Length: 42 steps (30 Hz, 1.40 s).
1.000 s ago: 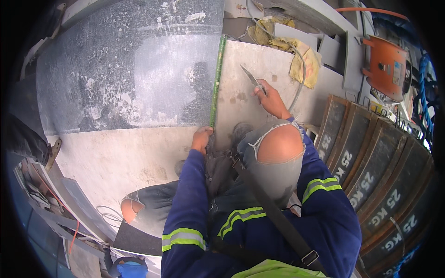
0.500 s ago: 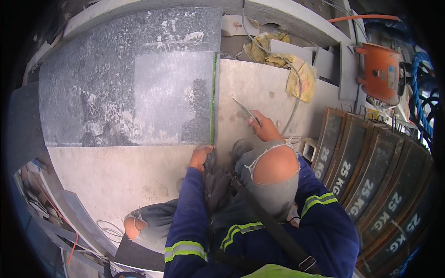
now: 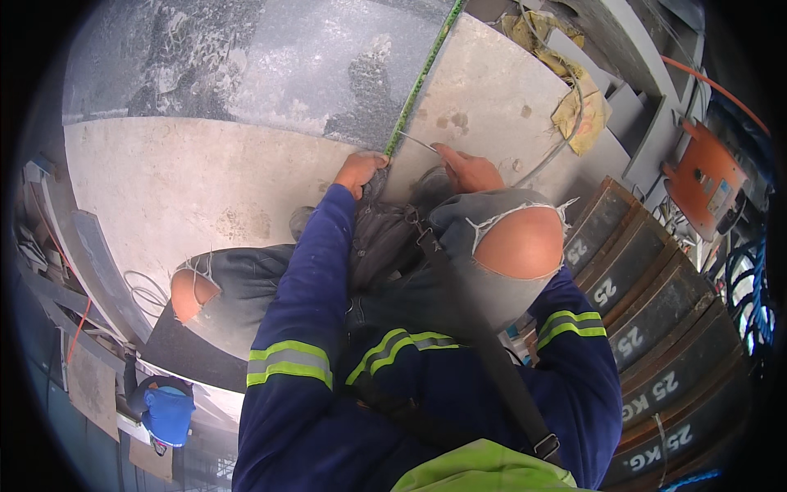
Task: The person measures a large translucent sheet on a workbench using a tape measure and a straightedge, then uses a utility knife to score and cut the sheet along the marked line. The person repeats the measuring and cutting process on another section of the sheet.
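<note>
A grey metal sheet (image 3: 287, 66) with scuffed, patchy markings lies on a pale board (image 3: 484, 90). Along the sheet's right edge runs a green tape measure (image 3: 424, 78), extended away from me. My left hand (image 3: 358, 172) is closed on the tape's near end, by the sheet's near corner. My right hand (image 3: 469, 170) grips a thin, pointed metal tool (image 3: 420, 142), whose exact kind I cannot tell. Its tip points left and reaches the tape's edge just beyond my left fingers; whether it touches is unclear.
Weights (image 3: 656, 353) stand in a row at my right, with an orange metal box (image 3: 703, 179) beyond them. Yellow torn sacking (image 3: 580, 115) and a grey cable (image 3: 566, 143) lie at the far right. Another person in blue (image 3: 168, 410) is at the lower left.
My view has tilted and turned, so the sheet shows higher up. My right hand has brought the pointed tool leftward and nearer, to the tape beside my left hand, which still holds the tape.
</note>
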Available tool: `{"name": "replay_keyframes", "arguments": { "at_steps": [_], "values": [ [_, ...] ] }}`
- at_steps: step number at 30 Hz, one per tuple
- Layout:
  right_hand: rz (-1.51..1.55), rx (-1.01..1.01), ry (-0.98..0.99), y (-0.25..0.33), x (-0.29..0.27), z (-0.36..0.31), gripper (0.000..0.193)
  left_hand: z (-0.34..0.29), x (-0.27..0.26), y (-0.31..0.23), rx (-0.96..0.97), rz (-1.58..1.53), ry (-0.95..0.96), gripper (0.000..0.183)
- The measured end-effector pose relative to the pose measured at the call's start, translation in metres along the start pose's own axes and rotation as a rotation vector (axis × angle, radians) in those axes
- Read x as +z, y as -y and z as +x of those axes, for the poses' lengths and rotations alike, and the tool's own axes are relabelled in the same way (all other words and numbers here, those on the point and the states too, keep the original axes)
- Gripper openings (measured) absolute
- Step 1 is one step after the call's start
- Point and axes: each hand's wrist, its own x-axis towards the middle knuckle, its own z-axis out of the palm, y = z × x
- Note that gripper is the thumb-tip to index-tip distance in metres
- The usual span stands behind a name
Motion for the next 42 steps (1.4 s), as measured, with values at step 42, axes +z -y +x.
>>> {"name": "replay_keyframes", "arguments": {
  "at_steps": [42],
  "values": [
    [-0.305,0.072,0.366,0.054,0.002,0.011,0.076,-0.012,0.008,-0.009,-0.036,0.007,-0.05,0.038]
  ]
}}
